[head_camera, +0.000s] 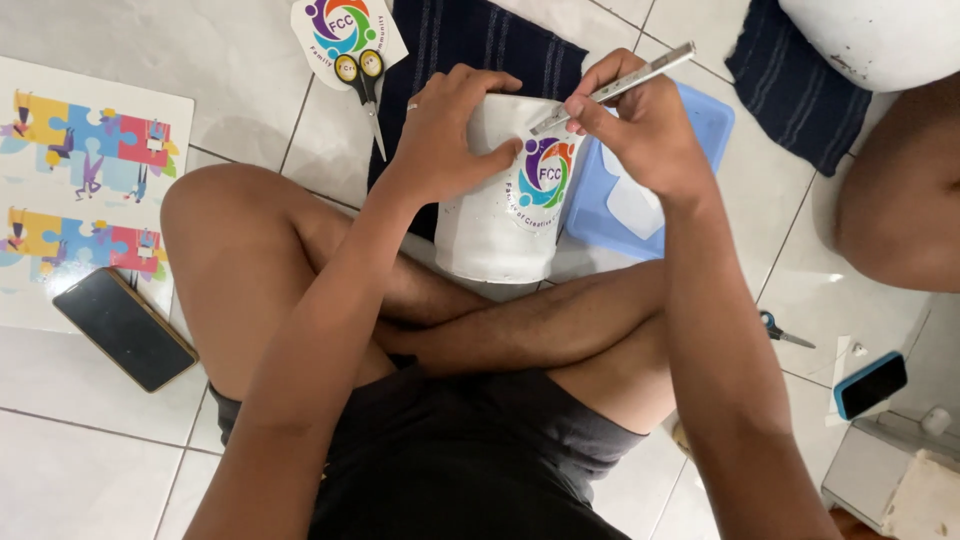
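posture: person sits cross-legged on a white tiled floor (90, 470), black shorts (450, 460) nearest the camera, shins crossed just beyond.
phone, near left: dark smartphone (125, 328) flat on the floor, its far end overlapping the edge of the puzzle sheet.
phone, near right: second phone in a blue case (871, 384) on the floor, small scissors with a blue handle (782, 332) just left of it.
bucket: white plastic bucket (490, 235) lying tilted against the crossed shins, mid-scene, round multicolour sticker (545, 172) on its side, facing up.
left hand: left hand (450, 135) wrapped over the bucket's far left side, fingers curled down, thumb pressing beside the sticker. Gripping the bucket.
right hand: right hand (640, 125) closed around a thin silver utility knife (615, 88), held like a pen; near tip touches the bucket at the sticker's upper edge, other end points far right.
tray: light blue plastic tray (690, 160) on the floor, just right of the bucket, partly under the right hand.
puzzle sheet: white sheet with two colourful puzzle-piece prints (85, 175), left side.
far: yellow-handled scissors (362, 85) lying on a round-logo sticker sheet (345, 30), beside a dark blue striped cloth (470, 50) that runs behind the bucket.
far right: another person's bare leg (900, 200), a second dark cloth (795, 85) beyond it.
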